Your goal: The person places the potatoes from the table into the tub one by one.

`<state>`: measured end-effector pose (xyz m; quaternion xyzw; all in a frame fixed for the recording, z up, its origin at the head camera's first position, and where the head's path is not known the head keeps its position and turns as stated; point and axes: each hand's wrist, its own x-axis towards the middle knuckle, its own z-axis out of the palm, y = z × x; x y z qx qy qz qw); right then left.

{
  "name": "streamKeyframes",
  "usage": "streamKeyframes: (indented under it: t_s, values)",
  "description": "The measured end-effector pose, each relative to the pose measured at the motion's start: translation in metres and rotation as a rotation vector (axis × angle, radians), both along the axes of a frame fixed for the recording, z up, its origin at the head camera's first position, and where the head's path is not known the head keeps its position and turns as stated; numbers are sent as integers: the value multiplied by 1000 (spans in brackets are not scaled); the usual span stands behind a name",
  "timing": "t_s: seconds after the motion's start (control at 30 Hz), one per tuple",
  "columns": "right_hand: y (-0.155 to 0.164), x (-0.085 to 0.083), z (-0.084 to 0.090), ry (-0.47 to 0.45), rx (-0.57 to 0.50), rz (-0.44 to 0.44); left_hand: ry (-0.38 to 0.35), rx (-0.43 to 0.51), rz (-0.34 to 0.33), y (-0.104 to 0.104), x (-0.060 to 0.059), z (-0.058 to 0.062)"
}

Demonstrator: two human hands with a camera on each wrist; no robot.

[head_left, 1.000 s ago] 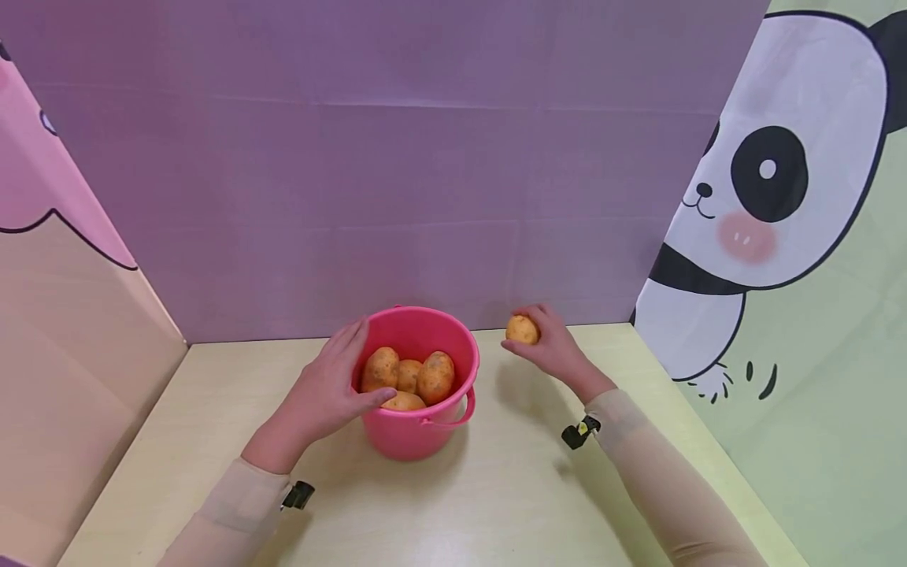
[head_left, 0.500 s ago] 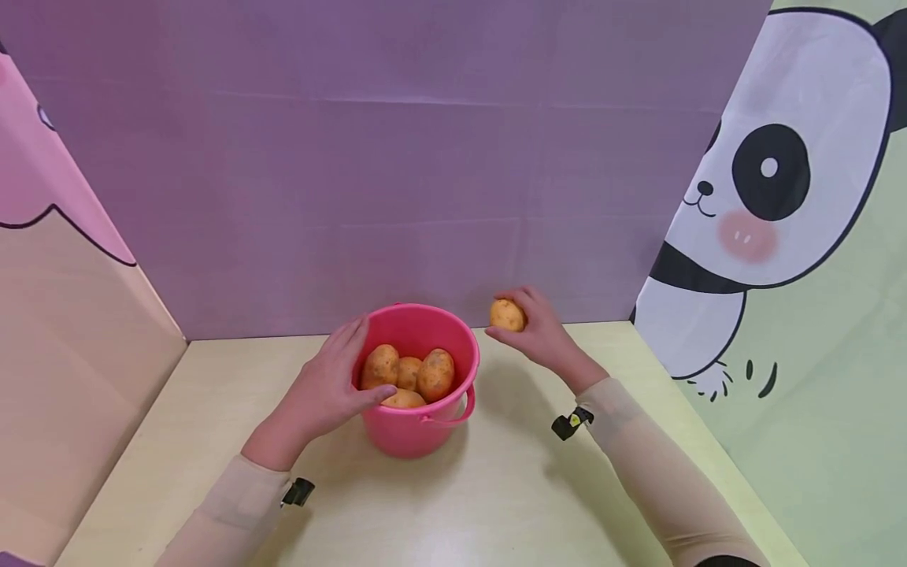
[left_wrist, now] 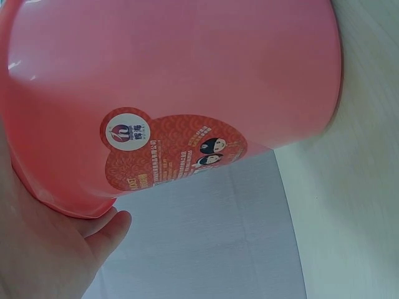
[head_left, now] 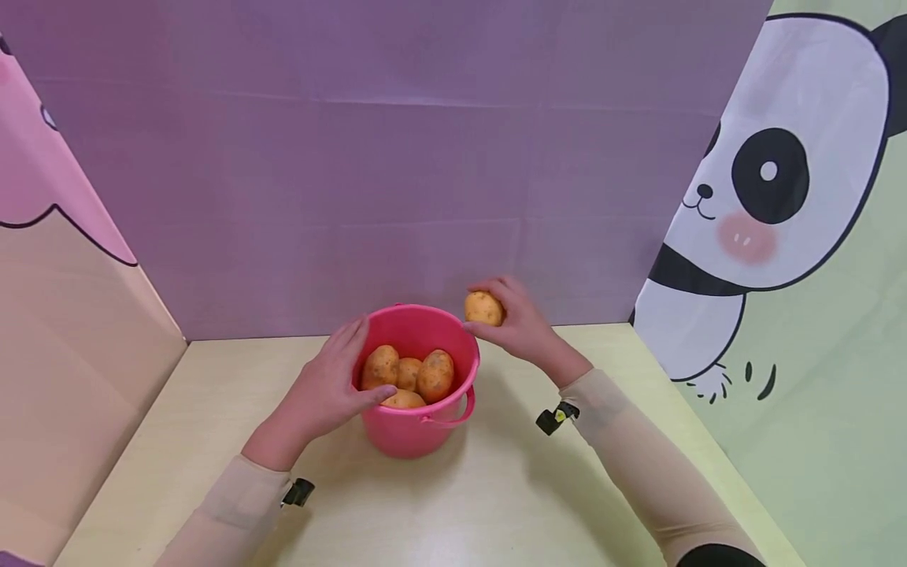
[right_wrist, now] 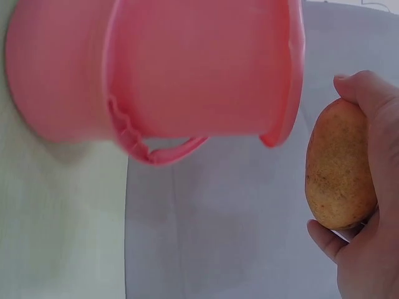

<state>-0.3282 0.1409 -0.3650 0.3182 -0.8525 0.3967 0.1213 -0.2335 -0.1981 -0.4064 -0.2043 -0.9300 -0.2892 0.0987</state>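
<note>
Potato in hand: small oval yellow-brown potato (head_left: 484, 308), held clear of the table, just beside and slightly above the right rim of the bucket.
Change of position: over the last second the held potato has travelled leftward and upward, from well right of the bucket to the edge of its rim.
Meaning of change: judged from this path, the potato is at the transfer stage and is close to entry over the rim; it is not yet inside.
Right hand: right hand (head_left: 520, 323) has fingers and thumb curled round the potato; the right wrist view shows the fingertips (right_wrist: 358, 87) wrapped over its top end.
Left hand: left hand (head_left: 327, 388) is spread against the left wall of the bucket, with the thumb lying along the near rim and fingers straight; its position matches the earlier views.
Bucket: round pink plastic bucket (head_left: 414, 437) stands upright on the table, unmoved, with its handle (head_left: 453, 416) folded down at the near right side.
Bucket label: red printed sticker (left_wrist: 168, 149) sits on the outer wall, seen in the left wrist view.
Contents: four speckled brown potatoes (head_left: 411, 376) lie together inside, touching one another, unchanged in arrangement.
Surface: pale yellow-green table (head_left: 496, 504) carries the bucket.
Surround: purple back panel (head_left: 397, 157), pink left panel (head_left: 42, 197) and green panda panel (head_left: 801, 205).
</note>
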Motion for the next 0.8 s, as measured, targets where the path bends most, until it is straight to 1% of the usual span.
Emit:
streamKeyframes:
  t_s: [0.3, 0.6, 0.8]
  values:
    - [-24, 3, 8, -4, 15, 70, -8, 4, -1, 0, -1, -1]
    - [-45, 5, 9, 41, 54, 121, 1, -5, -7, 0, 0, -1]
    - [-57, 7, 9, 10, 68, 145, 3, -2, -10, -1, -1, -1]
